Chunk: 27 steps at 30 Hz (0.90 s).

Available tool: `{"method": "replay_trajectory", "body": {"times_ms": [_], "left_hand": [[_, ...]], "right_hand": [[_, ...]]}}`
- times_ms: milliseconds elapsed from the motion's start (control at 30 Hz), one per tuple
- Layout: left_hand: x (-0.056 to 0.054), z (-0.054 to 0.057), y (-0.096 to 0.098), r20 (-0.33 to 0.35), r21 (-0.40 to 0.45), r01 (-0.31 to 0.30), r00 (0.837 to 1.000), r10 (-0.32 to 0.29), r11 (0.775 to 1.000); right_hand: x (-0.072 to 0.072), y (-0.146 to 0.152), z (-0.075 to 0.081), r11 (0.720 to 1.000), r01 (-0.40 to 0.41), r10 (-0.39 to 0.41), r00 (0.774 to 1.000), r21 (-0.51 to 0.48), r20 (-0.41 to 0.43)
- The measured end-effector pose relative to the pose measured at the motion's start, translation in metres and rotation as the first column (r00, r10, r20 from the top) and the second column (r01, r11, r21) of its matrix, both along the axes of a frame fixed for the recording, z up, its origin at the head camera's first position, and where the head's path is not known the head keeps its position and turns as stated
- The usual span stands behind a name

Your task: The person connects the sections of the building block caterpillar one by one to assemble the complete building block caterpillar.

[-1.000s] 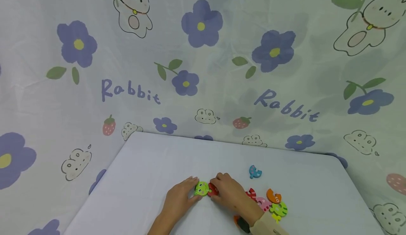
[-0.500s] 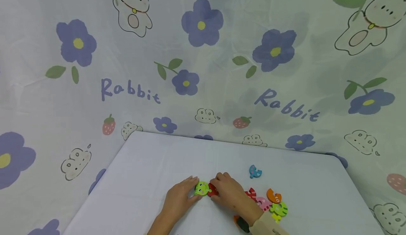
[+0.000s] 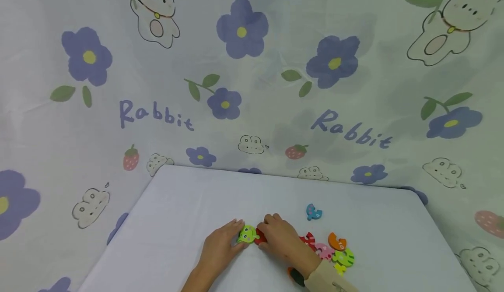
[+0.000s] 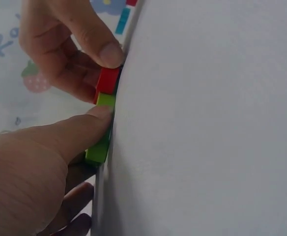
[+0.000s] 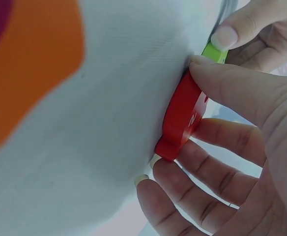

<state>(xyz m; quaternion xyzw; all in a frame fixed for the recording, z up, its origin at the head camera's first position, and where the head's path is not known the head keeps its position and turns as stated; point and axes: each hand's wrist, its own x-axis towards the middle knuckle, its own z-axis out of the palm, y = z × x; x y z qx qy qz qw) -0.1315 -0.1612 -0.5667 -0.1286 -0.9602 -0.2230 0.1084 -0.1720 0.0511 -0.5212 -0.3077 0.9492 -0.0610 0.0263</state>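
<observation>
A green wooden puzzle piece with a smiling face (image 3: 247, 234) lies flat on the white table. My left hand (image 3: 219, 247) pinches it between thumb and fingers from the left side. Touching its right edge is a red puzzle piece (image 5: 183, 108) with a white 2 on it. My right hand (image 3: 281, 239) holds that red piece and covers most of it in the head view. In the left wrist view the green piece (image 4: 97, 152) and the red one (image 4: 107, 81) stand end to end. Whether their joint is fully locked cannot be seen.
Right of my right hand lie a red striped piece (image 3: 309, 240), a pink one (image 3: 324, 251), an orange one (image 3: 337, 242), a green striped one (image 3: 345, 257) and a yellow one (image 3: 339, 269). A blue piece (image 3: 313, 212) sits farther back. A dark piece (image 3: 296, 277) is partly under my right forearm.
The head view has shifted slightly, so everything appears a little farther left. Both hands keep their hold on the green and red pieces, which stay together.
</observation>
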Motion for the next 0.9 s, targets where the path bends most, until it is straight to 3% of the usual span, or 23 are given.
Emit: {"method": "replay_trajectory", "body": {"times_ms": [233, 433, 600, 900], "left_hand": [[0.003, 0.001, 0.001, 0.032, 0.006, -0.018, 0.999, 0.018, 1.0], [0.007, -0.001, 0.001, 0.034, 0.01, -0.046, 0.998, 0.046, 0.999], [0.005, 0.001, 0.001, 0.007, 0.026, -0.049, 0.999, 0.048, 0.998], [-0.001, 0.004, 0.005, -0.015, 0.038, -0.037, 0.999, 0.038, 0.999]], "right_hand": [[0.002, -0.008, 0.003, 0.997, 0.039, -0.042, 0.998, 0.062, 0.038], [0.003, -0.015, 0.005, 0.992, 0.029, -0.032, 0.999, 0.126, 0.024], [-0.001, -0.018, 0.008, 0.989, 0.023, -0.024, 1.0, 0.148, 0.003], [-0.008, -0.015, 0.011, 0.988, 0.052, -0.058, 0.998, 0.145, 0.039]]}}
